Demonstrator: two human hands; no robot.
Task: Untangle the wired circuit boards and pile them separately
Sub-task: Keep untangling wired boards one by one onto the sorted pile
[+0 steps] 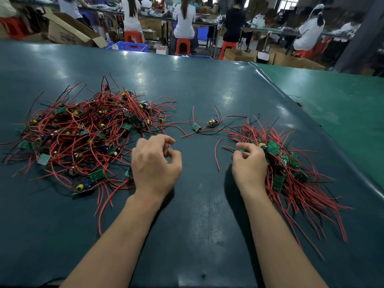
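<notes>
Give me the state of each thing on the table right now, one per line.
Left pile: tangled, wires crossing every way.
Right pile: sorted, wires mostly lying one way.
Two boards between piles: loose, wires crossing.
Left hand: fingers loosely curled, holding nothing.
Right hand: resting on the right pile's edge; grip unclear.

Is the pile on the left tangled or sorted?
Tangled. In the left pile red wires cross every way, with boards scattered through them; the right pile has wires lying roughly parallel.

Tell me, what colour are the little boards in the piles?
Green, seen in the head view: the boards.
</notes>
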